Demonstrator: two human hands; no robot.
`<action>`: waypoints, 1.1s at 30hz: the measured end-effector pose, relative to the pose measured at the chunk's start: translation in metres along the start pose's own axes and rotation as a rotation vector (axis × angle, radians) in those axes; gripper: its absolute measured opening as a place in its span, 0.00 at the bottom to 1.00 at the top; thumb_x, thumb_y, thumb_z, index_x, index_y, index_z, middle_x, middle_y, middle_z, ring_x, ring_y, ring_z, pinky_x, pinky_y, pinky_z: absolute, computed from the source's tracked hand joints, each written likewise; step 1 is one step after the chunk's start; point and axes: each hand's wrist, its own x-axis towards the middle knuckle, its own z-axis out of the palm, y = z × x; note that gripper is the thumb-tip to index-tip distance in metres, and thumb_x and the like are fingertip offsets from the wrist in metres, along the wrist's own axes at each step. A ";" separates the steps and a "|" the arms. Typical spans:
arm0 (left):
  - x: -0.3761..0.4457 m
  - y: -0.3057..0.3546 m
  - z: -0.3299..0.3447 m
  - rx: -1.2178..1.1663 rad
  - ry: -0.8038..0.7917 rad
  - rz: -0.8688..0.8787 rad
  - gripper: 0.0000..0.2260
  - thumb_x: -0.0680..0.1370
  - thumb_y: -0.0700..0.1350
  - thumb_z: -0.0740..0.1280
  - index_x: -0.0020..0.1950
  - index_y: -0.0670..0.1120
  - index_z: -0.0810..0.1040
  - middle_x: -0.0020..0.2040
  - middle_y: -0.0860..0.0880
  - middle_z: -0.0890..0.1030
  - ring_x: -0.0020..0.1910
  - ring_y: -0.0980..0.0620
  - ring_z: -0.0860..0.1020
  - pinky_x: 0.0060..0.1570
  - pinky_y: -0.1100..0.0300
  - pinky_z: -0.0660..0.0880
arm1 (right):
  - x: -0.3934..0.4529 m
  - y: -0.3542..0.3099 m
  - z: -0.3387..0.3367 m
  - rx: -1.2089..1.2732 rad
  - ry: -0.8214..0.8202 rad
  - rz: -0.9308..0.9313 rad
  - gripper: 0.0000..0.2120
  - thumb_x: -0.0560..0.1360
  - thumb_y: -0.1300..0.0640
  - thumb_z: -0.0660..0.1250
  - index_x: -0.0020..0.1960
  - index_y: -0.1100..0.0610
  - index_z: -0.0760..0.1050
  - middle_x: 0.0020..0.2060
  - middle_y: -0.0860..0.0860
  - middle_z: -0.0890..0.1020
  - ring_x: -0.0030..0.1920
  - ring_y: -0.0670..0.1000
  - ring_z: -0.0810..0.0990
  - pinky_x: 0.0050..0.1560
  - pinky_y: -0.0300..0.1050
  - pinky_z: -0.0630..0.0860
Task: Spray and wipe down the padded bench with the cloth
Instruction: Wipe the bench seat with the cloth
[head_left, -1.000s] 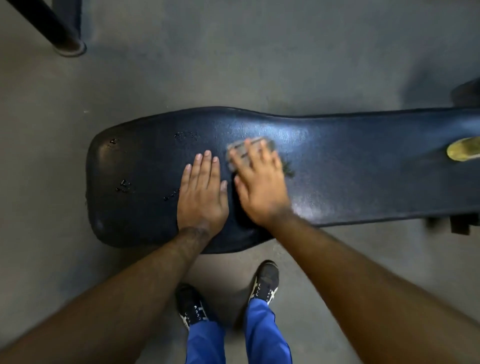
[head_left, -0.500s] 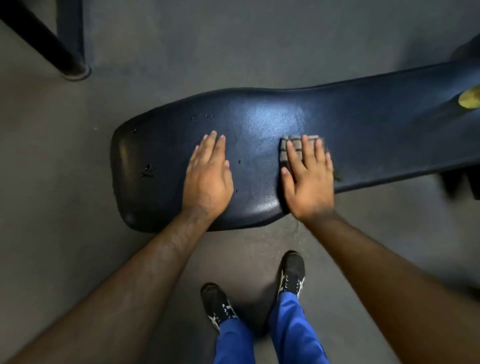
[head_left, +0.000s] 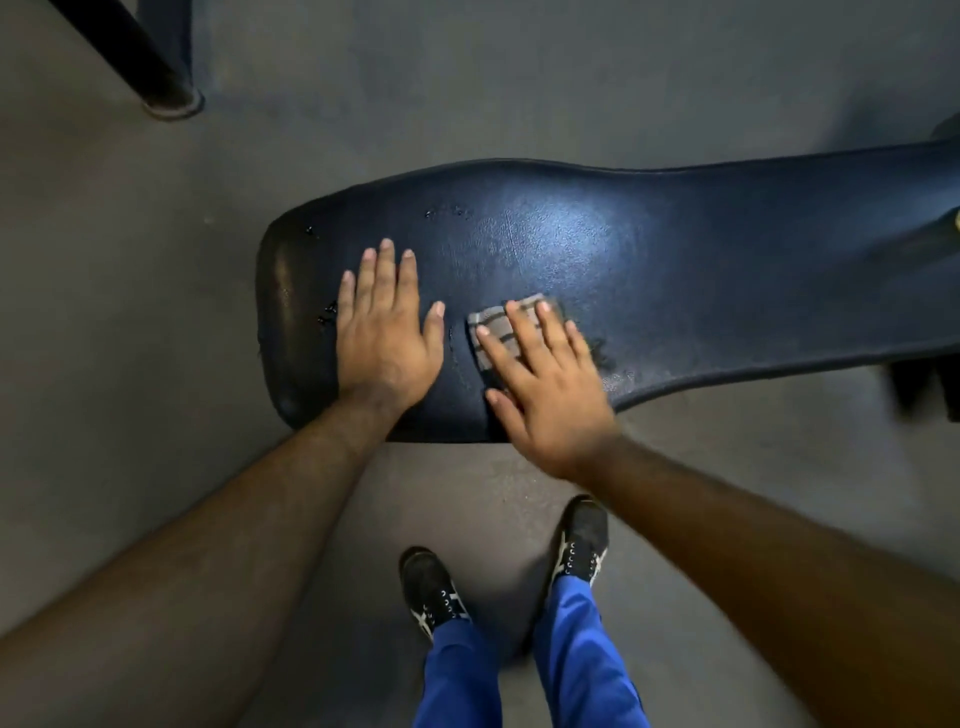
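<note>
Nearest the camera, two black trainers (head_left: 431, 592) and blue trouser legs (head_left: 582, 654) are seen at 6 o'clock on a grey floor (head_left: 104, 364), with two bare forearms reaching up the frame from the lower corners.

Just beyond the feet, the rounded end of a dark navy padded bench (head_left: 675, 260) is shown, its length running away toward 3 o'clock. The left hand (head_left: 384, 332) is laid flat on the padding near that rounded end, fingers straight and slightly spread, nothing held. Just beside it, toward 3 o'clock, the right hand (head_left: 545, 379) is pressed palm-down on a grey striped cloth (head_left: 498, 327), fingers (head_left: 524, 332) straight on top of it, not curled around it; the cloth lies flat on the bench under them.

Dark droplets (head_left: 327, 312) are visible at 9 o'clock of the left hand, and more (head_left: 447, 212) near the far edge at 12 o'clock. A damp sheen is seen across the middle of the padding.

Spraying is judged done and wiping under way; the droplets near the rounded end and far edge appear not yet wiped.

At 3 o'clock a blurred yellowish object (head_left: 953, 228) is cut off by the frame edge. Farthest, at 11 o'clock, a black metal post (head_left: 140, 57) meets the floor.
</note>
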 end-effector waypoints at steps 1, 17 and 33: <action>-0.002 -0.001 0.003 0.036 0.010 0.007 0.28 0.80 0.55 0.52 0.78 0.42 0.60 0.79 0.41 0.58 0.78 0.44 0.55 0.77 0.47 0.49 | 0.010 0.022 -0.005 -0.058 -0.002 -0.069 0.32 0.79 0.40 0.54 0.81 0.49 0.56 0.80 0.57 0.57 0.80 0.62 0.52 0.78 0.64 0.53; 0.000 0.003 0.002 0.128 -0.017 -0.022 0.29 0.81 0.54 0.52 0.78 0.41 0.59 0.79 0.41 0.59 0.78 0.44 0.56 0.77 0.46 0.52 | 0.136 0.028 -0.025 -0.017 0.029 0.119 0.33 0.78 0.39 0.52 0.81 0.51 0.57 0.80 0.60 0.57 0.79 0.66 0.52 0.78 0.65 0.51; -0.001 0.001 0.007 0.092 0.038 -0.016 0.28 0.81 0.53 0.55 0.77 0.40 0.62 0.78 0.41 0.61 0.78 0.44 0.57 0.76 0.45 0.54 | 0.203 0.036 -0.035 0.001 -0.001 0.206 0.29 0.79 0.45 0.50 0.79 0.48 0.60 0.79 0.57 0.61 0.79 0.64 0.55 0.78 0.61 0.52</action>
